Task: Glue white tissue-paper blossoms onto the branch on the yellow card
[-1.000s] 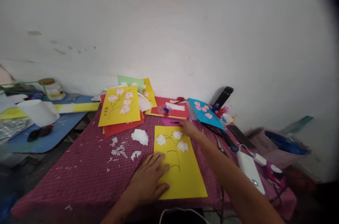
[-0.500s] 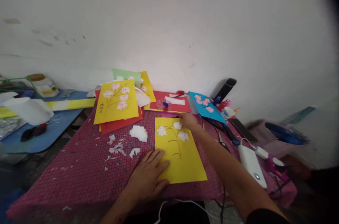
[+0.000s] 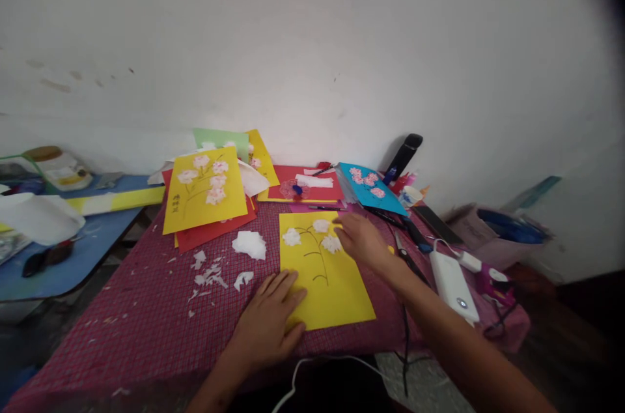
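A yellow sheet of paper (image 3: pixel 336 296) lies on the table, with a brown drawn stem and three white paper flowers (image 3: pixel 291 237) near its top. My left hand (image 3: pixel 268 315) rests flat with fingers spread over the sheet's lower left edge. Above the sheet's upper right side, my right hand (image 3: pixel 362 240) has its fingers bent and slightly apart beside the flowers, with nothing visible in them. A dark pen (image 3: pixel 327 208) lies just beyond the sheet's top edge. White tissue paper (image 3: pixel 250 244) and torn scraps (image 3: pixel 209 276) lie left of the sheet.
Finished flower pictures (image 3: pixel 205 191) are stacked at the back left, and a blue one (image 3: pixel 374 188) leans at the back right. Scissors (image 3: pixel 404 250), a white power bank (image 3: pixel 453 286) and cables lie to the right. A blue table (image 3: pixel 92 224) adjoins at left.
My right hand has drawn back from the pen, which now shows whole on the table, and sits lower by the flowers. My left hand stays on the sheet. The view has shifted slightly.
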Demonstrator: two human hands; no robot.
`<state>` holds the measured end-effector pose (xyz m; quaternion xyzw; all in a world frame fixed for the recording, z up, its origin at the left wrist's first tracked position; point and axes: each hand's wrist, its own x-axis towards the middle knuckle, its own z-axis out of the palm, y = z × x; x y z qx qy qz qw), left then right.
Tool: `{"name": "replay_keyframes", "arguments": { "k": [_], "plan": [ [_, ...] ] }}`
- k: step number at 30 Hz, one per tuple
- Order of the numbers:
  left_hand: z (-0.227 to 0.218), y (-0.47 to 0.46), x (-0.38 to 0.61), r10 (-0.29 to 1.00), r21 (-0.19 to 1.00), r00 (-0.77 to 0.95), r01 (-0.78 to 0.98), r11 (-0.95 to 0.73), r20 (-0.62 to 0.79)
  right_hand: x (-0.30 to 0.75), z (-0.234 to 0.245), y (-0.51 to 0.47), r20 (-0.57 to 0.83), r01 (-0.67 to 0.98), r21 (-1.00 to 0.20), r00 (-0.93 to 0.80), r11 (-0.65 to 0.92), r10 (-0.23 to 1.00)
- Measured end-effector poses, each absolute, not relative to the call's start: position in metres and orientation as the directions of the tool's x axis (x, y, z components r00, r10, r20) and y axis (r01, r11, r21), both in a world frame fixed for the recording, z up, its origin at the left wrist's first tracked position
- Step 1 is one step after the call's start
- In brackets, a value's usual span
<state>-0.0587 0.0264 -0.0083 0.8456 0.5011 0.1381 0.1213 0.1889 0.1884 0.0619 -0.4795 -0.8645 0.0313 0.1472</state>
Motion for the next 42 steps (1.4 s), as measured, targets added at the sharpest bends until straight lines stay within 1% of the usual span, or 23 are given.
{"name": "replay_keyframes", "arguments": {
  "k": [1, 3, 6, 8, 11, 16, 24, 27, 33, 35, 38, 40, 42],
  "plan": [
    [-0.009, 0.026, -0.059, 0.884, 0.341, 0.453, 0.817, -0.465, 0.118, 0.197, 0.052, 0.168, 0.262, 0.781, -0.221, -0.530, 0.584, 0.807],
    [-0.009, 0.026, -0.059, 0.884, 0.340, 0.450, 0.818, -0.465, 0.127, 0.210, 0.027, 0.132, 0.287, 0.760, -0.213, -0.553, 0.615, 0.782],
    [-0.008, 0.025, -0.059, 0.879, 0.341, 0.459, 0.811, -0.475, 0.132, 0.224, -0.007, 0.098, 0.176, 0.763, -0.150, -0.606, 0.629, 0.776],
    [-0.007, 0.026, -0.059, 0.876, 0.337, 0.466, 0.810, -0.480, 0.128, 0.228, -0.018, 0.090, 0.098, 0.758, -0.135, -0.631, 0.638, 0.770],
    [-0.006, 0.026, -0.058, 0.873, 0.320, 0.474, 0.815, -0.483, 0.113, 0.230, -0.021, 0.090, 0.065, 0.757, -0.141, -0.635, 0.637, 0.769],
    [-0.003, 0.026, -0.057, 0.868, 0.297, 0.484, 0.817, -0.494, 0.111, 0.232, -0.022, 0.091, 0.130, 0.773, -0.161, -0.600, 0.614, 0.790],
    [0.000, 0.026, -0.054, 0.872, 0.265, 0.483, 0.833, -0.485, 0.078, 0.235, -0.029, 0.087, 0.141, 0.760, -0.199, -0.603, 0.619, 0.785],
    [0.001, 0.025, -0.054, 0.870, 0.255, 0.480, 0.833, -0.492, 0.112, 0.237, -0.031, 0.088, 0.149, 0.760, -0.195, -0.602, 0.620, 0.784],
    [-0.002, 0.006, -0.066, 0.824, 0.223, 0.522, 0.795, -0.564, 0.221, 0.238, -0.034, 0.090, 0.152, 0.756, -0.201, -0.604, 0.623, 0.782],
    [-0.005, -0.005, -0.075, 0.842, 0.220, 0.489, 0.817, -0.534, 0.227, 0.238, -0.033, 0.090, 0.153, 0.755, -0.206, -0.604, 0.623, 0.782],
    [-0.010, -0.026, -0.090, 0.901, 0.198, 0.387, 0.884, -0.423, 0.199, 0.239, -0.033, 0.091, 0.169, 0.740, -0.233, -0.608, 0.631, 0.776],
    [-0.014, -0.039, -0.099, 0.932, 0.162, 0.321, 0.924, -0.347, 0.168, 0.242, -0.035, 0.090, 0.223, 0.725, -0.275, -0.591, 0.632, 0.775],
    [-0.017, -0.050, -0.103, 0.948, 0.125, 0.287, 0.944, -0.304, 0.139, 0.248, -0.040, 0.088, 0.322, 0.720, -0.343, -0.513, 0.603, 0.796]
  ]
}}
